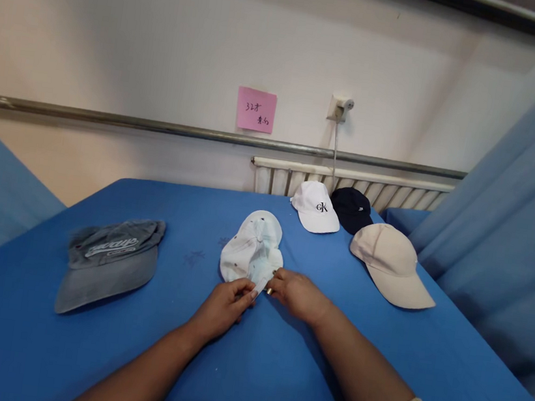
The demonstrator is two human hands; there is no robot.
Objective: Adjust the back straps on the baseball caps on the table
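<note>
A pale, nearly white baseball cap (255, 241) lies on the blue-covered table in front of me, its brim pointing away. At its near end, my left hand (226, 307) pinches the back strap between thumb and fingers. My right hand (298, 295) grips the other side of the strap by the cap's near right edge, with a ring on one finger. The right fingertips are partly hidden behind the hand and cap. Both hands are closed, close together, with the strap between them.
A grey cap (111, 262) with white lettering lies to the left. At the back right are a white cap (315, 205), a dark navy cap (351, 208) and a beige cap (390, 259). A radiator (294, 181) stands behind; a blue curtain (522, 175) hangs at right.
</note>
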